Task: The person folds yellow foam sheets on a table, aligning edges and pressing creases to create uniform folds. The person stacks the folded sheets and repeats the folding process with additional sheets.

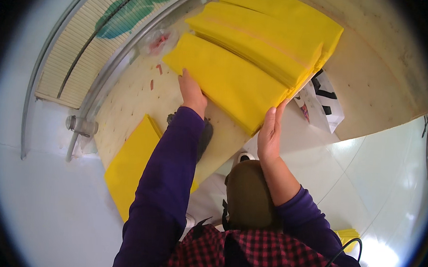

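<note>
Three thick piles of flat yellow cloth-like pieces lie side by side at the far part of the pale table. My left hand (193, 90) grips the near long edge of the nearest yellow stack (226, 81), toward its left end; some of its fingers are hidden by the stack. At the stack's right end, my right hand (270, 133) rests with fingers stretched out along the edge and thumb up. Beyond this pile are the middle yellow stack (256, 37) and the farthest yellow stack (295, 13).
Another yellow piece (134, 163) lies at the table's left, partly behind my left forearm. A dark grey object (205, 140) is beside that forearm. Red scraps (152, 84) dot the wooden tabletop (124, 105). A white bag (327, 102) with black marks sits right of the stacks. Metal rails (127, 48) run along the left.
</note>
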`<state>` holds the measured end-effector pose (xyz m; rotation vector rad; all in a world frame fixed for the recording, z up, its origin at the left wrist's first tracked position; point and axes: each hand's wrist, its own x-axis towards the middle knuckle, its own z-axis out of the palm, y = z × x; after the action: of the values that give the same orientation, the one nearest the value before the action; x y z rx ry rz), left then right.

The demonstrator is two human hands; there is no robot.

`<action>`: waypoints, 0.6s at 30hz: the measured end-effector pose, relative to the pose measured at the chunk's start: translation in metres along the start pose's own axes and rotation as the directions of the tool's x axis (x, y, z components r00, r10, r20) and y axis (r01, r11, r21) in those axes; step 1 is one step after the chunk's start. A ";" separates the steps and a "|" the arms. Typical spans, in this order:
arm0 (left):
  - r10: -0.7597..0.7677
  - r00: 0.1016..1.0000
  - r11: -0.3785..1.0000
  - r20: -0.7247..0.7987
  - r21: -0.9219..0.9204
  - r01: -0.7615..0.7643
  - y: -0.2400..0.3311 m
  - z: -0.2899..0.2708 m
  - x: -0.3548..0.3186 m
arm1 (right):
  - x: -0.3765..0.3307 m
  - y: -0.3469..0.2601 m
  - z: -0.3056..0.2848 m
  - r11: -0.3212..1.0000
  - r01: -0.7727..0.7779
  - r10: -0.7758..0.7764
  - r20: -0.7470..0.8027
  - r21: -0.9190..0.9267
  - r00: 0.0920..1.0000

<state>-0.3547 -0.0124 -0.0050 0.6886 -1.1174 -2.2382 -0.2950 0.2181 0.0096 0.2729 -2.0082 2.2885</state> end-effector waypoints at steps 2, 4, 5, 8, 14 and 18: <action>-0.009 1.000 1.000 0.014 -0.011 0.010 -0.002 0.001 0.005 | 0.001 -0.001 0.000 1.000 0.004 -0.004 0.001 0.001 1.000; -0.001 1.000 1.000 0.018 -0.018 0.002 -0.002 0.003 0.007 | 0.002 0.001 0.001 1.000 0.007 -0.007 -0.018 -0.014 1.000; 0.014 1.000 1.000 0.013 -0.021 -0.014 -0.003 0.005 0.007 | 0.002 0.003 0.002 1.000 0.006 -0.007 -0.024 -0.014 1.000; 0.001 1.000 1.000 -0.016 0.002 -0.001 -0.002 0.009 0.003 | 0.002 0.009 0.003 1.000 0.001 -0.001 -0.036 0.005 0.999; -0.044 0.997 0.994 -0.055 0.102 0.049 0.004 0.011 0.001 | 0.002 0.010 0.003 0.993 -0.111 0.112 -0.027 0.028 0.993; -0.015 0.998 0.995 -0.067 0.094 0.021 0.003 0.001 0.002 | -0.003 0.003 -0.002 0.999 -0.050 0.050 -0.006 -0.006 0.999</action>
<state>-0.3556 -0.0146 -0.0021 0.8087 -1.1950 -2.1727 -0.2925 0.2202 0.0054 0.2178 -2.0412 2.3091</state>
